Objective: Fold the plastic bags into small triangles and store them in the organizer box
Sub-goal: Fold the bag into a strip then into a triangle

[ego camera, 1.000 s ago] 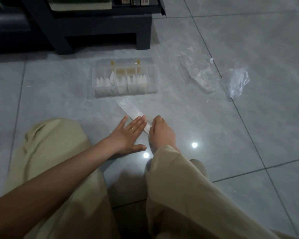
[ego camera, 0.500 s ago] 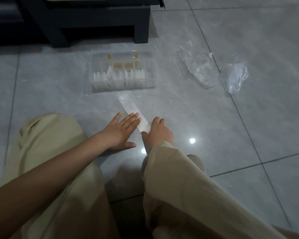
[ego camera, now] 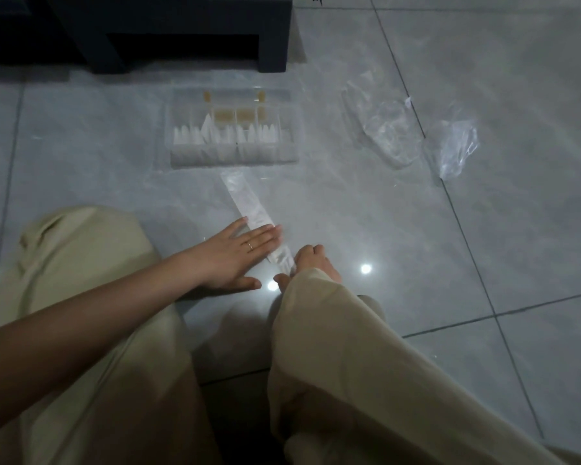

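Left hand [ego camera: 239, 255] lies flat, fingers straight, pressing the bag strip [ego camera: 245, 203] to the floor [ego camera: 416, 229]. Right hand out of view. A foot [ego camera: 316, 263] touches the strip's near end.

One organizer box [ego camera: 232, 159], one strip-folded bag [ego camera: 249, 206] and two loose bags [ego camera: 381, 129] [ego camera: 457, 147] lie here.

Beige trousers [ego camera: 332, 364], grey marbled floor [ego camera: 416, 229], clear organizer box [ego camera: 232, 161], black table [ego camera: 272, 35].
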{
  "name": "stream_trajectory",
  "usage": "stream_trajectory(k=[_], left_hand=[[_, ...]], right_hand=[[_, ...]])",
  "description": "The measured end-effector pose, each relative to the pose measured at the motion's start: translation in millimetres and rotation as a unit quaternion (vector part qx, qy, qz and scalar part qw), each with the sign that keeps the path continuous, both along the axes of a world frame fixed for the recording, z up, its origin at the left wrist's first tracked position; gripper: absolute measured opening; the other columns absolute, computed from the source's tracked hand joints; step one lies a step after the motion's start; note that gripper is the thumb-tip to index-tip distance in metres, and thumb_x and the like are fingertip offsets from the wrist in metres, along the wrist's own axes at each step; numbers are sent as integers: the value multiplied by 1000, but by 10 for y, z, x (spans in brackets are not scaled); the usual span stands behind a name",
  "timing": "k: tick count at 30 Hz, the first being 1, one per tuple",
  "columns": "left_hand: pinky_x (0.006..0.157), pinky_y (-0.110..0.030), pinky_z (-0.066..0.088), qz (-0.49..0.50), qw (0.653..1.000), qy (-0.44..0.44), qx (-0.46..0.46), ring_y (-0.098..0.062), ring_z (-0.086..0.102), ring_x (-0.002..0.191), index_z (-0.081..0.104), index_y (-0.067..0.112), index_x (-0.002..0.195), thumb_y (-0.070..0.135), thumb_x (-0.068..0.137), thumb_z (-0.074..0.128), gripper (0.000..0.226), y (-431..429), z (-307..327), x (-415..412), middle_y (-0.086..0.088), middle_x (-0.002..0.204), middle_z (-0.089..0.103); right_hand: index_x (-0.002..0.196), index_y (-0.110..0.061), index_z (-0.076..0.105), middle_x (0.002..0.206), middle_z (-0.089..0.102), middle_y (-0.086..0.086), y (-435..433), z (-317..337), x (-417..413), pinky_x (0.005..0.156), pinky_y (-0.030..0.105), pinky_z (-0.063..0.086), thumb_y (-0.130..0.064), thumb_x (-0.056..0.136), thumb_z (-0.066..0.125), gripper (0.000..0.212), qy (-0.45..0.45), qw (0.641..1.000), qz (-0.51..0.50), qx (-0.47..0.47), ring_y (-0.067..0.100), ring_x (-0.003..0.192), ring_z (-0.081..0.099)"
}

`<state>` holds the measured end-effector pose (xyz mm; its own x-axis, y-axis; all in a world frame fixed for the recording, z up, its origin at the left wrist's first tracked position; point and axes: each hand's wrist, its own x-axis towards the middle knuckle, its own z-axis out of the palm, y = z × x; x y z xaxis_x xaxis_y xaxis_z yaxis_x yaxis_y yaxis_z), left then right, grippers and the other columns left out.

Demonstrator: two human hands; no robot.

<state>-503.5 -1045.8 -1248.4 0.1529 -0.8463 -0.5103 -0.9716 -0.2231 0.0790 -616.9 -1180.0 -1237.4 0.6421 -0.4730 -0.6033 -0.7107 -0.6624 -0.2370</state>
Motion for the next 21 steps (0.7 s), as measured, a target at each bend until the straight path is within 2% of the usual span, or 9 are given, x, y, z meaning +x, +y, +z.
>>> stream_trajectory(k=[4, 5, 9, 11, 14, 17, 19, 21], left_hand=[[112, -39, -23, -23, 999, -9, 30, -9, -29, 139, -39, 25, 136, 70, 77, -7, 80, 130, -68, 69, 3, 147, -37], [112, -39, -23, -24, 999, -9, 35, -9, -29, 139, -40, 25, 134, 70, 78, -7, 79, 148, -75, 82, 3, 147, -38], [116, -43, -19, -16, 998, 2, 64, -10, -32, 138, -38, 25, 136, 61, 98, 21, 79, 126, -50, 59, 4, 145, -41], [116, -45, -18, -13, 997, 4, 75, -11, -33, 137, -41, 25, 133, 59, 98, 23, 80, 116, -36, 45, 4, 144, -42], [116, -47, -18, -12, 997, 1, 82, -11, -34, 137, -42, 25, 132, 60, 98, 23, 81, 118, -38, 41, 4, 144, -43], [115, -47, -18, -12, 996, -1, 87, -10, -34, 136, -40, 24, 134, 60, 98, 23, 81, 111, -15, 32, 4, 143, -42], [116, -48, -18, -11, 996, 1, 93, -10, -34, 136, -36, 22, 138, 59, 98, 24, 80, 101, 12, 21, 3, 143, -42], [116, -49, -16, -13, 995, -6, 102, -10, -34, 135, -34, 19, 141, 58, 99, 24, 81, 92, 27, 9, 2, 142, -42]], right_hand=[[127, -9, 47, 125, 44, 6, 9, -31, 37, 75, 31, 38, -24, 97, 55, 35, 14, 999, 10, -33, 25, 110, 56], [127, -9, 47, 126, 45, 7, 16, -28, 42, 75, 31, 37, -24, 97, 55, 34, 20, 999, 12, -28, 25, 111, 56], [125, -12, 40, 123, 55, 8, 33, 31, 47, 77, 31, 37, -20, 96, 53, 32, 14, 1000, -5, 23, 28, 112, 57], [127, -15, 35, 118, 59, 10, 50, 47, 68, 79, 32, 41, -19, 94, 53, 38, 13, 997, -47, 67, 30, 108, 59], [128, -13, 39, 126, 55, 12, 89, 2, 114, 96, 37, 45, -16, 94, 49, 36, 8, 986, -126, 112, 32, 114, 56], [129, -9, 40, 129, 42, 10, 116, 0, 129, 92, 37, 43, -11, 87, 62, 48, 20, 989, -87, 114, 34, 114, 54], [127, -13, 38, 125, 37, 8, 102, -21, 119, 91, 36, 43, -10, 83, 67, 53, 8, 984, -102, 143, 35, 111, 53], [130, -18, 35, 126, 39, 8, 72, -42, 116, 90, 34, 42, -10, 86, 64, 53, -22, 974, -137, 177, 32, 111, 52]])
